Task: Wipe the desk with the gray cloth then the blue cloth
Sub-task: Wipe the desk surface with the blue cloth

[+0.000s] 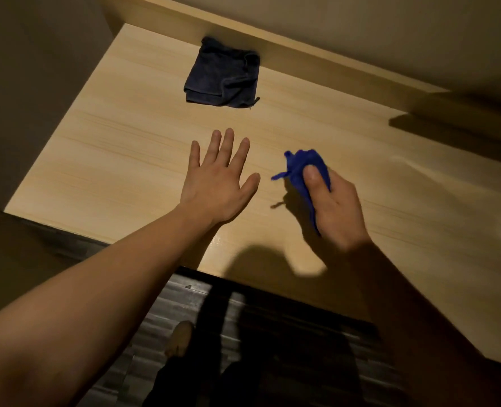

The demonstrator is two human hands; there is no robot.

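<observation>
A light wooden desk [120,160] fills the middle of the view. The gray cloth [223,74] lies folded and dark at the back of the desk, against the raised back board. My left hand [218,183] is spread flat over the desk's middle, fingers apart, holding nothing, a good way in front of the gray cloth. To its right, my right hand [334,207] is closed around the bunched blue cloth [303,165], which sticks out past my thumb and rests on or just above the desk surface.
A raised wooden back board [316,58] runs along the desk's far edge. A wall [32,83] stands at the left. Below the desk's front edge I see dark striped flooring [184,292] and my foot [180,337].
</observation>
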